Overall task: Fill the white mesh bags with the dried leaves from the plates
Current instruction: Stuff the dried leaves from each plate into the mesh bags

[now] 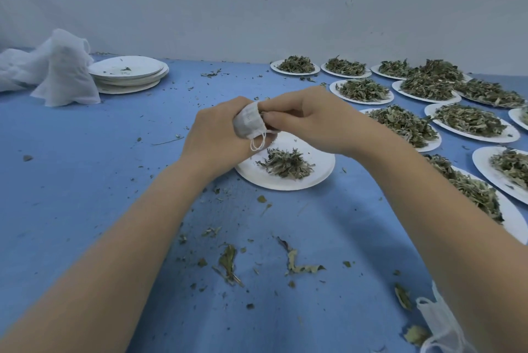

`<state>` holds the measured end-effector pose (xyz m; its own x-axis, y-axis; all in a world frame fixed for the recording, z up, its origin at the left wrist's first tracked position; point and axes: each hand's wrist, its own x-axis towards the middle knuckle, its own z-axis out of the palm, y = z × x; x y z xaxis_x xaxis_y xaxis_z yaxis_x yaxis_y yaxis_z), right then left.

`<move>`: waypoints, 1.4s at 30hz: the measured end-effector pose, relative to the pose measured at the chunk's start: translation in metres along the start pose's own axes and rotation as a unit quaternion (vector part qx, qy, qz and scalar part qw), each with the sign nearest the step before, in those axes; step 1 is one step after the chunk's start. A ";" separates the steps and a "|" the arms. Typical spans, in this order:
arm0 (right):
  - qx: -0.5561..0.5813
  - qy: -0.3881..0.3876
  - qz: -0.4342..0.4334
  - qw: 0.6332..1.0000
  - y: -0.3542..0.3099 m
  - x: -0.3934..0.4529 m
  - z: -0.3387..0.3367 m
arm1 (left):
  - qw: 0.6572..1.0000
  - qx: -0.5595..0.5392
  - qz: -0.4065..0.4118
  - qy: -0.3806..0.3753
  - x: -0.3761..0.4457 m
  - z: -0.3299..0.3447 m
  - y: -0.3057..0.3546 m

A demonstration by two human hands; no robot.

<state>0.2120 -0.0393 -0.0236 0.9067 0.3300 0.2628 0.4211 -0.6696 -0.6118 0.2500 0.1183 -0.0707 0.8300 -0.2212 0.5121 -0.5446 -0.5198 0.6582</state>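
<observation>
Gripping a small white mesh bag (248, 121) just above the near plate (320, 172) of dried leaves (285, 164), left hand (218, 135) curls round it while right hand (311, 121) pinches its mouth.

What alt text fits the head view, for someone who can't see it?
Over a blue table, the left hand grips a small white mesh bag while the right hand pinches dried leaves at its mouth, above a white paper plate with a small leaf pile. Leaf-heaped plates sit right; stacked empty plates and spare mesh bags far left.
</observation>
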 end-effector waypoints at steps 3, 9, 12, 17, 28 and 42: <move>-0.032 0.062 -0.007 0.997 -0.002 0.002 0.008 | 1.000 0.024 0.014 -0.006 0.000 0.001 0.001; -0.068 0.126 0.022 0.989 -0.002 0.005 0.023 | 0.997 0.071 0.020 -0.011 0.002 0.007 0.011; -0.022 0.030 0.016 0.999 -0.002 0.003 0.022 | 0.997 0.072 0.025 0.003 0.002 0.001 0.008; 0.009 0.006 0.030 0.999 0.002 0.003 0.017 | 0.992 0.121 0.013 -0.032 0.004 -0.010 -0.001; -0.236 -0.074 0.099 0.964 0.029 0.041 0.032 | 0.995 0.036 -0.087 0.013 0.003 -0.019 -0.031; -0.263 -0.130 0.074 0.953 0.036 0.035 0.018 | 0.995 0.039 -0.094 -0.006 0.002 -0.019 -0.033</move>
<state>0.2586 -0.0400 -0.0493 0.9488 0.3142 -0.0326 0.3061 -0.9400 -0.1509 0.2672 0.1513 -0.0813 0.9177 -0.1234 0.3776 -0.3692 -0.6156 0.6962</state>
